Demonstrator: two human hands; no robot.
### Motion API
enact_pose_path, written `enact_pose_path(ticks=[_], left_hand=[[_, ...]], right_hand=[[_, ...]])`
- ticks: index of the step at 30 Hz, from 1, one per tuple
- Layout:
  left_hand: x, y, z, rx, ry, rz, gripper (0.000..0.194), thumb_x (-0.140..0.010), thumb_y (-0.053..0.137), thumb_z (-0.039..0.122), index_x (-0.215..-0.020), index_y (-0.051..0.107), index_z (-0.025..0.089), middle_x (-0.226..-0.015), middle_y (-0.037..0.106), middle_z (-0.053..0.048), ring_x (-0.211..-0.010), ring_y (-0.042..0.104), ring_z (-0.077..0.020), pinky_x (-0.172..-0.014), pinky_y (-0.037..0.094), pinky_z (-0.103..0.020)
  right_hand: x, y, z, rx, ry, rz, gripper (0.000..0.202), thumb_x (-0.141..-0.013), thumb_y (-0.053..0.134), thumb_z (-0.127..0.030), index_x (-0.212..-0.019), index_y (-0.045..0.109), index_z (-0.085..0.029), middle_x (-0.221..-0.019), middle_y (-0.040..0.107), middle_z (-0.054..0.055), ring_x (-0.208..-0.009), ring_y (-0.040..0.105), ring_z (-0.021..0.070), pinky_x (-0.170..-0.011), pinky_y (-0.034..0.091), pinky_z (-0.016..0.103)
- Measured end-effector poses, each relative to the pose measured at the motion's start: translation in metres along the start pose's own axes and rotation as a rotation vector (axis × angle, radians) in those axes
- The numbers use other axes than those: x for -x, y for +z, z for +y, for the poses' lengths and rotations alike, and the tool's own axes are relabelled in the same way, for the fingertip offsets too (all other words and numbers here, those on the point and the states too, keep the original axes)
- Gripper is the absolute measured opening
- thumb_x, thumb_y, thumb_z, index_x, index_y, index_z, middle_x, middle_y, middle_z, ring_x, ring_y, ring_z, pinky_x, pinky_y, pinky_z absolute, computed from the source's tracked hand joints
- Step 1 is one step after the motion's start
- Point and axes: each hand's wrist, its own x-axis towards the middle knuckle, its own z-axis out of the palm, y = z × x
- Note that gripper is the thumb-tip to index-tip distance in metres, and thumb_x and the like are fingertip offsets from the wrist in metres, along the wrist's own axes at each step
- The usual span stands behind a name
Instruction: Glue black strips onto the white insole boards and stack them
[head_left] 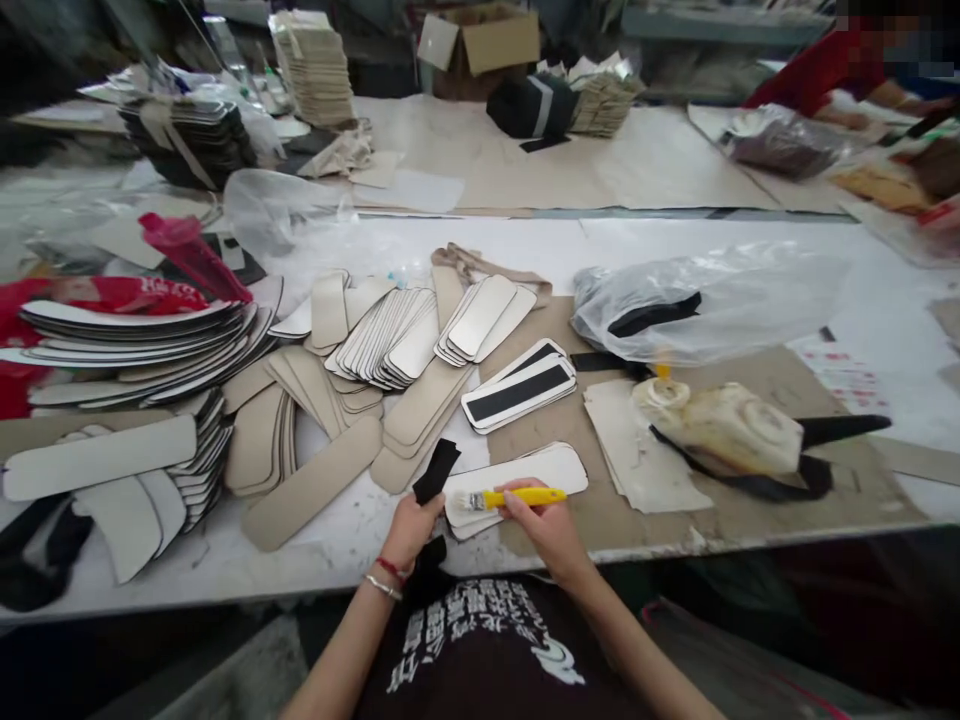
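Note:
My right hand (546,522) grips a paintbrush (525,497) by its yellow handle. The pale bristles rest on or just above the left end of a white rounded panel (551,465), which lies on another like it. My left hand (414,525) pinches a strip of black tape (437,470) beside that panel's left end; part of the strip hangs below the hand. Just beyond lie white panels (480,420) with a black strip along the middle. A stained, cream-coloured plastic container (739,430) lies to the right, near a stiff off-white sheet (637,450).
Fanned stacks of beige panels (259,440) and white panels (367,350) cover the left side. A clear plastic bag (697,300) with black material lies at the back right. Behind stand an open cardboard box (499,45) and a person in a red sleeve (817,65).

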Motion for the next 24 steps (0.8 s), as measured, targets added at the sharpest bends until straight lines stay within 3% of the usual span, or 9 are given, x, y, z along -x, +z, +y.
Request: enact_pose_path(ticks=[3, 7, 17, 24], left_hand=[[0.001, 0.001, 0.0, -0.018, 0.01, 0.024, 0.023, -0.062, 0.061, 0.035, -0.062, 0.053, 0.014, -0.039, 0.041, 0.005, -0.037, 0.031, -0.0073, -0.038, 0.023, -0.021], [0.004, 0.002, 0.002, -0.024, 0.022, 0.043, 0.025, -0.062, 0.061, 0.036, -0.069, 0.058, 0.012, -0.041, 0.044, 0.004, -0.04, 0.037, -0.0097, -0.041, 0.029, -0.022], [0.01, 0.002, 0.007, -0.023, 0.058, 0.051, 0.034, -0.058, 0.063, 0.044, -0.071, 0.059, 0.012, -0.041, 0.042, 0.005, -0.04, 0.037, -0.0111, -0.04, 0.029, -0.024], [0.013, 0.004, 0.009, 0.035, 0.058, 0.051, 0.036, -0.058, 0.065, 0.044, -0.075, 0.061, 0.012, -0.042, 0.049, 0.002, -0.045, 0.047, -0.0158, -0.042, 0.037, -0.026]], right_hand=[[-0.002, 0.0, 0.012, 0.102, -0.042, 0.043, 0.034, -0.071, 0.061, -0.049, -0.082, 0.06, -0.016, -0.082, 0.064, 0.008, -0.068, 0.059, 0.0191, -0.065, 0.051, 0.033], [-0.003, -0.018, 0.017, 0.296, -0.116, 0.149, 0.032, -0.076, 0.056, -0.046, -0.087, 0.061, -0.016, -0.083, 0.063, 0.007, -0.074, 0.058, 0.0193, -0.071, 0.048, 0.033], [-0.007, -0.072, 0.005, 0.599, -0.163, 0.357, 0.03, -0.081, 0.048, -0.044, -0.092, 0.058, -0.017, -0.092, 0.064, 0.007, -0.085, 0.06, 0.0202, -0.079, 0.044, 0.032], [-0.006, -0.098, -0.002, 0.807, -0.33, 0.442, 0.027, -0.083, 0.045, -0.04, -0.093, 0.059, -0.018, -0.091, 0.064, 0.008, -0.084, 0.06, 0.0199, -0.08, 0.046, 0.033]])
